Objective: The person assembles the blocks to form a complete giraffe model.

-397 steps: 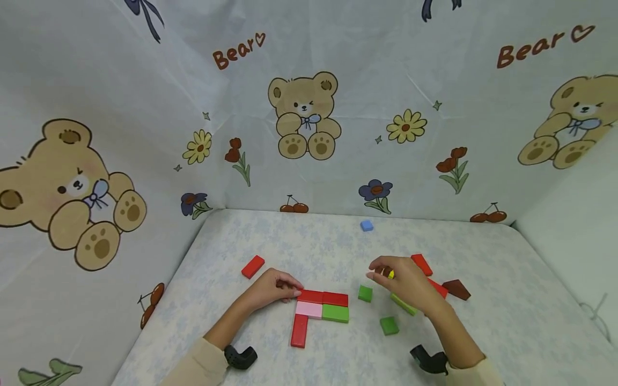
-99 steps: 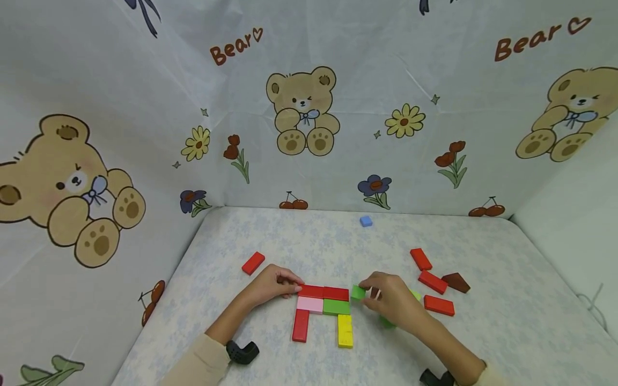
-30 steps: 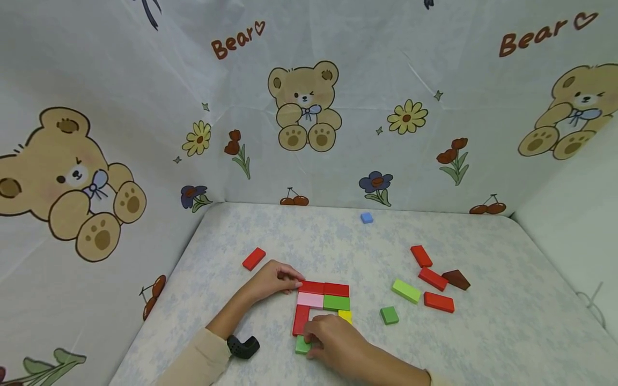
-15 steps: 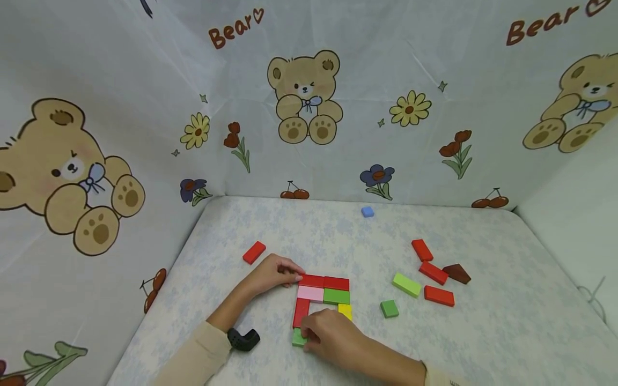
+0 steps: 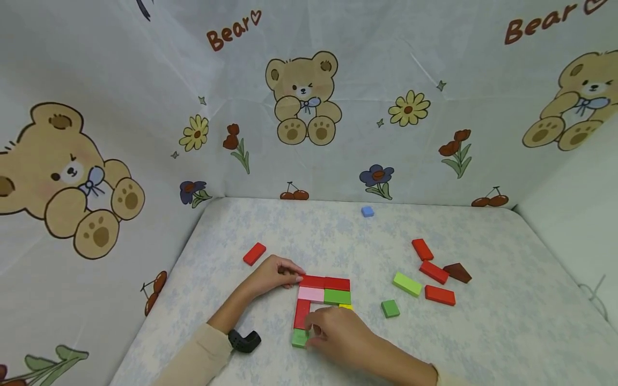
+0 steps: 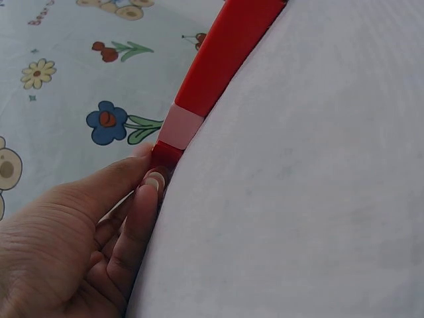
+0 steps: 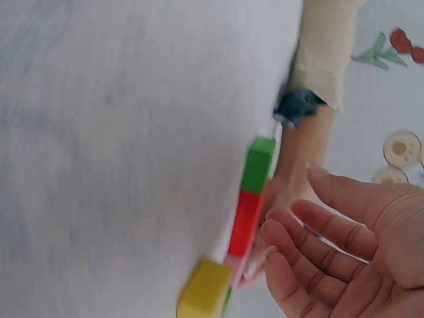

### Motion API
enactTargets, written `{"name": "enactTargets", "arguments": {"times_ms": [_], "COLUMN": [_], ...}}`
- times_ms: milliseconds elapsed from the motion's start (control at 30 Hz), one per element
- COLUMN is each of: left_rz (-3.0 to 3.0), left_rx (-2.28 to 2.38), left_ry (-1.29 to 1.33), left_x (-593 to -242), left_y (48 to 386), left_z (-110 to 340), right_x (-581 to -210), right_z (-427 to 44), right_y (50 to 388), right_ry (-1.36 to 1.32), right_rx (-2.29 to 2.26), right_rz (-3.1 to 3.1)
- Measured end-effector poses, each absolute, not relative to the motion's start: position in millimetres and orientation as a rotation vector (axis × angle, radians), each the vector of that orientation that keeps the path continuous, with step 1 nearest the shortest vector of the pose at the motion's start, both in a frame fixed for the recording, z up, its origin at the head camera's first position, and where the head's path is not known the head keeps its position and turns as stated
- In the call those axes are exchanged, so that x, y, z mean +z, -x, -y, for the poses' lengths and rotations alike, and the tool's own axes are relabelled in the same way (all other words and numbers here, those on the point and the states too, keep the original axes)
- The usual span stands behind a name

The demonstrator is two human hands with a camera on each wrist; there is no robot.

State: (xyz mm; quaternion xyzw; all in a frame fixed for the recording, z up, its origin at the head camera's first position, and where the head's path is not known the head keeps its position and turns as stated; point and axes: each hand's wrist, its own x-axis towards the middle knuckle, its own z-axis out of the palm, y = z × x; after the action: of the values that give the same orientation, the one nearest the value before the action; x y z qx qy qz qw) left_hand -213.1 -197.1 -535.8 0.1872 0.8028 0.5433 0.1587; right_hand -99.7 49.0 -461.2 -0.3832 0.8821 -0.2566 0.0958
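Left of centre on the pale table (image 5: 212, 236), a loose red block (image 5: 254, 253) lies slanted, up and left of your left hand (image 5: 272, 274). That hand lightly pinches the outer end of the top-left red block (image 5: 314, 281) between thumb and forefinger (the left wrist view shows the tips right on it). Below in the frame, the lengthwise red block (image 5: 302, 314) runs down from the pink block (image 5: 311, 294), with the green square block (image 5: 300, 338) touching its lower end. Your right hand (image 5: 340, 332) is just beside that square, fingers parted and loosely bent, holding nothing. Setting this square looks like the step in hand, and I'd judge it nearly done. Rightward, the top-right red block (image 5: 337, 283) and green oblong (image 5: 337, 297) fill out the two upper rows; your knuckles hide most of the yellow block (image 5: 346, 306) beneath. The next move seems to call for lifting your right hand clear without nudging the square, then reaching for the loose green square (image 5: 390, 309). Farther right lie the lime block (image 5: 407, 284), three red blocks (image 5: 433, 272) and a brown pentagon (image 5: 457, 273).
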Motion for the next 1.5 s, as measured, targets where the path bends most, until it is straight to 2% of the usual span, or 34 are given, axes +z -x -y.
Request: {"name": "enactTargets", "arguments": {"times_ms": [333,633,833,1233,1500], "left_rz": [-2.284,-2.298,-2.302,-2.288,-2.288], "left_rx": [1.557,1.548,1.546,1.566,1.574], "left_ry": [-0.549,-0.557,-0.55,-0.559,-0.562], "left_x": [-538,-540,-538,-543,-542], "left_y": [214,215,215,213,214], "left_z": [198,198,199,198,198], "right_x": [-439,-439,-448,-475,-477], "right_z": [-112,-168,-197,-219,-221], "right_y": [118,145,163,176,178], "right_ry": [0.955,0.763,0.768,0.752,0.797], "right_rx": [-0.867,-0.829,-0.886,-0.806,-0.834], "right_rz": [-2.634,-2.812,-2.77,-2.557,-2.494]}}
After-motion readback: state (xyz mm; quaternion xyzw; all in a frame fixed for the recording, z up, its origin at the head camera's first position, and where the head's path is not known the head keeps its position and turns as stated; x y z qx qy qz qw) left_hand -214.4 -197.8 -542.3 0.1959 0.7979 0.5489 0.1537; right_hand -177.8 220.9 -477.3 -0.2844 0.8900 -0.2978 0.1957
